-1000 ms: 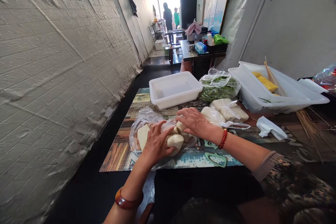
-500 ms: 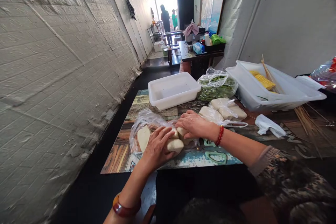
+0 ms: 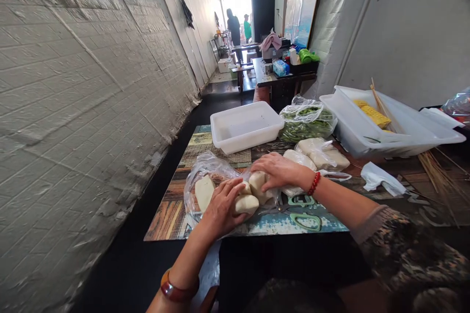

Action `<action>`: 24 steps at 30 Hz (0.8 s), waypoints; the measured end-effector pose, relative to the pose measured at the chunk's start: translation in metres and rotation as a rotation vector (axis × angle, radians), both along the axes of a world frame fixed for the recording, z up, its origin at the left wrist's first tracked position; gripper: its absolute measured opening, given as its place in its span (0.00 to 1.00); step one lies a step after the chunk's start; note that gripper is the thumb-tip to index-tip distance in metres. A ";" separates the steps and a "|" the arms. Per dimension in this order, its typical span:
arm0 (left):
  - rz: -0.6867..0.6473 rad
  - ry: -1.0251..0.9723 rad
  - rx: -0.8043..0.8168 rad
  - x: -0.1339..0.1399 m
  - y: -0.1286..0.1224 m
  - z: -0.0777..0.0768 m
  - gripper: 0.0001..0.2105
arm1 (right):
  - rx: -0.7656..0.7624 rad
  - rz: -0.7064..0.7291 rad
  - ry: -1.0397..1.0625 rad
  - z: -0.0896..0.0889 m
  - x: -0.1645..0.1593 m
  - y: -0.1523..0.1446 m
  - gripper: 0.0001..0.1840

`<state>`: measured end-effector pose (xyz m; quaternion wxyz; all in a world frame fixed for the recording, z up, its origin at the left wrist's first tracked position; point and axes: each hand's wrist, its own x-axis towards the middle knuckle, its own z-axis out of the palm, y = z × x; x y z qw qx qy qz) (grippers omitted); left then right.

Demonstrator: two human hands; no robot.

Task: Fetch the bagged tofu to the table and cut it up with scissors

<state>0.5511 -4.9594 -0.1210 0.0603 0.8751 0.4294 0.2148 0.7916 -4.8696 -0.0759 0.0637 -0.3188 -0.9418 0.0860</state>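
Several pale, cream-coloured, smooth pieces like dough or buns lie in an opened clear plastic bag (image 3: 191,190). My left hand (image 3: 222,205) curves over the front pale piece (image 3: 246,204), its thumb along the near side. My right hand (image 3: 279,171) bends its fingers round the right pale piece (image 3: 259,186), thumb on its side; the far fingertips are hidden. Another pale piece (image 3: 204,191) rests untouched at the left in the bag. Green-handled scissors (image 3: 306,221) lie on the table just right of the bag, below my right hand.
Behind the bag stands a white plastic tub (image 3: 246,129). Beside it are bagged green vegetables (image 3: 306,122) and bagged pale blocks (image 3: 323,154). To the right, white trays (image 3: 341,127) hold corn (image 3: 372,113) and sticks; crumpled tissue (image 3: 382,179) lies in front. Two people stand far back.
My right hand has drawn its fingers in round the right pale piece, which now shows more and sits more upright. My left hand stays nearly the same. The view has shifted slightly.
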 end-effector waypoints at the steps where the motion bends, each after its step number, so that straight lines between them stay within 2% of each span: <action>1: 0.000 -0.003 0.005 0.001 0.000 0.000 0.34 | 0.025 0.051 0.053 0.002 0.000 -0.003 0.28; 3: -0.011 -0.013 0.003 0.002 -0.001 0.000 0.33 | 0.022 0.153 0.100 0.005 -0.002 -0.007 0.25; 5: -0.015 -0.026 -0.017 0.003 -0.001 0.000 0.33 | -0.016 0.183 0.087 0.005 -0.006 -0.008 0.24; 10: 0.055 -0.025 -0.037 0.004 -0.002 -0.003 0.41 | -0.010 0.115 -0.007 -0.001 -0.015 -0.009 0.27; 13: 0.058 -0.024 -0.038 0.003 -0.002 -0.005 0.37 | 0.008 0.104 -0.025 -0.006 -0.015 -0.010 0.25; 16: 0.031 -0.042 -0.023 0.001 -0.002 -0.005 0.32 | -0.055 0.068 0.025 -0.011 -0.011 -0.011 0.22; 20: -0.032 -0.088 -0.039 -0.001 -0.004 -0.007 0.31 | -0.146 0.001 0.096 -0.014 -0.003 -0.011 0.23; 24: 0.025 -0.119 -0.066 0.000 -0.007 -0.009 0.30 | -0.168 -0.072 0.099 -0.016 0.000 -0.009 0.24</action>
